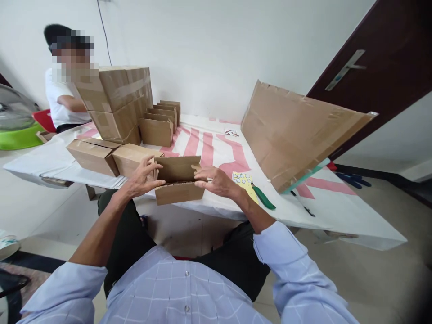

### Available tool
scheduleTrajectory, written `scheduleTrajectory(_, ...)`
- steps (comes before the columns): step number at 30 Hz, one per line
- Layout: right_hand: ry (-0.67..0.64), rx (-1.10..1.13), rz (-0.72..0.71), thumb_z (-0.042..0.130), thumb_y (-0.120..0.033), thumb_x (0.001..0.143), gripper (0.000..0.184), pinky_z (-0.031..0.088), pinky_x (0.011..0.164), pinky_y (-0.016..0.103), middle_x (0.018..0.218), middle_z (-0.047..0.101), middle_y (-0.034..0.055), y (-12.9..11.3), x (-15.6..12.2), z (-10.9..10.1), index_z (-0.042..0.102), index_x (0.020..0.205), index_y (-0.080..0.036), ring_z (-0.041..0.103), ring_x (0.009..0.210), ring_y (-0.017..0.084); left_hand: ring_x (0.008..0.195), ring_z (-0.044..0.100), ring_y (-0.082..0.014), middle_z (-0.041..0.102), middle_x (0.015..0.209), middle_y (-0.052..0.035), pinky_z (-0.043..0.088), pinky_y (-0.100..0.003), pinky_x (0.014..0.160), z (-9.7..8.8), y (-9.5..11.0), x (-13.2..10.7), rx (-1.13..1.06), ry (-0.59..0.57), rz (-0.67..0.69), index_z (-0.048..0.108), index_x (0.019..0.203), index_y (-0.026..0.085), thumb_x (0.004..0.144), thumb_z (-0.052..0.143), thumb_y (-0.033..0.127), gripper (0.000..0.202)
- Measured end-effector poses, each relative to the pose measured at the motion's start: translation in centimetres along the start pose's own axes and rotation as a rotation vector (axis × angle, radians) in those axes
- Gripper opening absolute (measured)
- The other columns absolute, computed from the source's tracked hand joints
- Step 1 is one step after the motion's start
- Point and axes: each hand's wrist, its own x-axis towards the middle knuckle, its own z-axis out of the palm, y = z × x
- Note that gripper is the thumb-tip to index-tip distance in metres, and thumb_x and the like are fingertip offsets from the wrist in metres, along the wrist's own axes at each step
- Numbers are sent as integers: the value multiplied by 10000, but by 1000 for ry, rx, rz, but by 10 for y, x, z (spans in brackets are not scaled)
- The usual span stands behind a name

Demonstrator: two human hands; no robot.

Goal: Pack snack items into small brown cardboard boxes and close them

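Note:
A small cardboard box (179, 194) with its top open sits at the table's front edge, between my two hands. My left hand (144, 179) grips its left end, thumb at the front rim and fingers curled over the left side. At the right end, my right hand (216, 181) has its thumb and fingers on the rim by the corner. The long back panel stands up, and the inside looks dark with no contents that I can make out. Two closed cardboard boxes (92, 157) lie just left of my left hand.
Behind stand several open-topped boxes (156, 131) in a row and a stack of larger taped cartons (116, 96). A co-worker (64, 96) sits at the far left. To the right are a green-handled tool (263, 198), a yellow sheet (243, 181) and a big leaning cardboard sheet (297, 130).

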Motion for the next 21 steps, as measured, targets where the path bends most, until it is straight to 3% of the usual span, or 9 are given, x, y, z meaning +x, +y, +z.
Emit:
scheduleTrajectory(4,-18,-122,-51,694,-301,1056,200,594,1121,481,1319,807,139,-19,-16,10,868,1020,-209,751,1292,301,1612,411,-449,376,1722,-196,445,-646,1278,3,-5,-13,-36,-15,-32,662,1460,243,831,795,804,853)
scheduleTrajectory(8,-70,-198,-38,619,-250,1086,242,590,1135,466,1467,749,128,-23,-19,13,851,1154,-233,725,1340,283,1630,383,-464,371,1736,-191,494,-628,1243,4,-2,-19,-83,-50,-28,592,1562,274,791,858,767,953)
scheduleTrajectory(11,-185,-343,-13,714,-332,1052,267,607,1041,431,1464,736,140,-29,-5,12,804,1278,-222,710,1329,307,1626,386,-462,385,1716,-196,520,-615,1219,2,1,-16,-92,-72,-23,619,1518,265,758,891,751,942)
scheduleTrajectory(14,-224,-516,27,759,-449,1026,357,584,965,417,1333,750,159,-32,4,8,782,1260,-180,692,1257,333,1621,387,-456,412,1681,-197,571,-573,1163,0,3,-14,-90,-77,-24,684,1360,243,721,914,750,847)
scheduleTrajectory(17,-115,-628,86,761,-480,1016,399,542,991,465,1245,738,189,-25,-4,2,768,1249,-156,649,1189,361,1601,407,-448,422,1670,-201,617,-521,1083,1,5,-21,-94,-58,-1,693,1177,226,724,922,732,716)
scheduleTrajectory(21,103,-546,197,719,-325,1003,304,540,976,455,1185,713,164,-1,-33,0,738,1267,-176,625,1144,345,1552,457,-432,420,1681,-213,581,-532,1129,5,6,-43,-75,15,31,642,1089,222,716,946,716,689)
